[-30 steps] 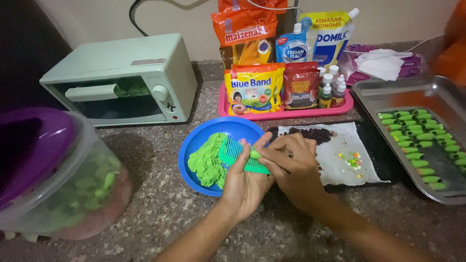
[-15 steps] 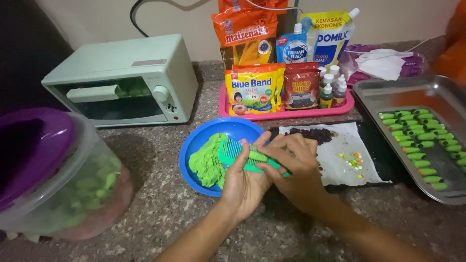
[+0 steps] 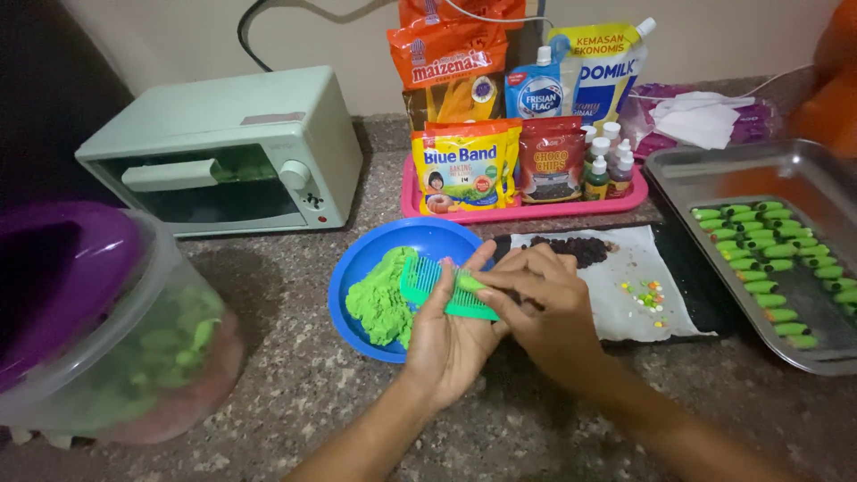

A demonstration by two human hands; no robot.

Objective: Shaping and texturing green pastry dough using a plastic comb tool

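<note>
The left hand (image 3: 451,335) lies palm up and grips a small green plastic comb (image 3: 439,286), whose teeth point away from the person. The right hand (image 3: 544,308) is curled over it, and its fingertips (image 3: 489,287) pinch and press a small piece of green dough on the comb's near edge. Compared with half a second ago, both hands stay almost in the same place; the comb seems turned a little more flat, and the right fingers have closed more over it.

Just behind the hands stands a round blue plastic plate (image 3: 393,259) with a crumbly lump of soft green dough (image 3: 382,299). To the right lies a sheet of white paper (image 3: 625,299) on a dark tray, with dark chocolate chips (image 3: 571,250) and a few coloured sprinkles (image 3: 647,295). Further right, a shiny metal baking tray (image 3: 714,174) holds rows of small ribbed green dough pieces (image 3: 777,259). Behind is a pink plastic tray (image 3: 527,210) with packets and small bottles. On the left are a pale green toaster oven (image 3: 232,147) and a clear plastic container with purple lid (image 3: 98,330). All rests on a speckled stone counter (image 3: 286,393).
</note>
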